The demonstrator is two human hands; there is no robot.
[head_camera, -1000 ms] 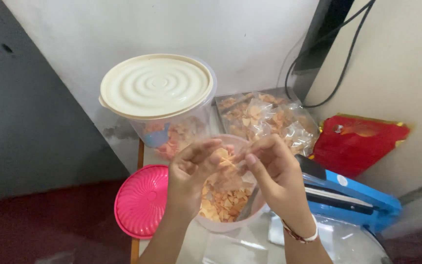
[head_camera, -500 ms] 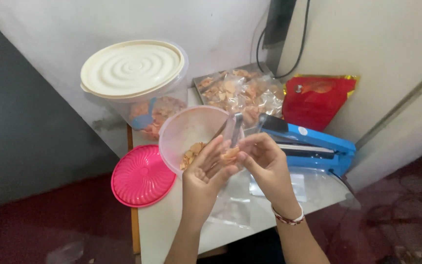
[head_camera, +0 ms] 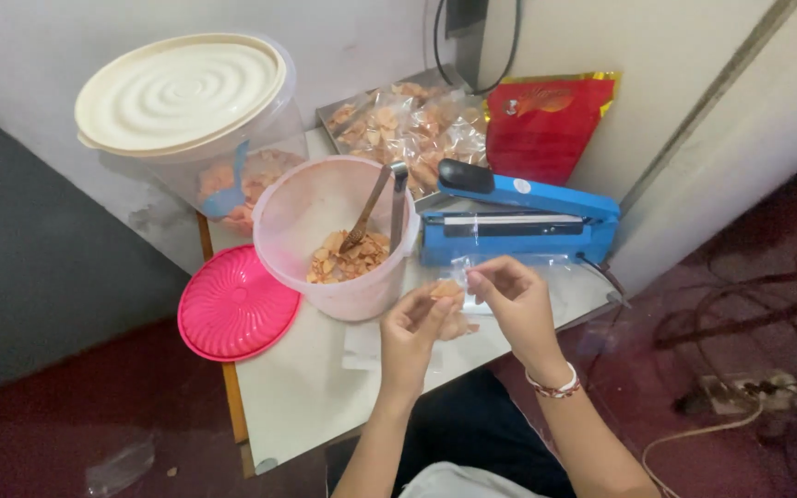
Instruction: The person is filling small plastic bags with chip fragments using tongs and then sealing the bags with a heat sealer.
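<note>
Hands: left hand (head_camera: pixel 414 325), right hand (head_camera: pixel 512 293) pinch clear snack bag (head_camera: pixel 452 297) (grip closed); red pouch (head_camera: pixel 546 124) behind blue sealer (head_camera: pixel 518 219).

A small home snack-packing corner, squeezed against a plain white wall. The narrow white tabletop (head_camera: pixel 306 397) carries a blue impulse heat sealer (head_camera: pixel 518 217), a metal tray of sealed clear snack bags (head_camera: pixel 408 120), a red and gold foil pouch (head_camera: pixel 541 124) and two big plastic tubs of orange chips (head_camera: pixel 348 258), one with tongs (head_camera: pixel 382 207) inside. Cables and a power strip (head_camera: pixel 740 392) lie loose on the dark red floor
</note>
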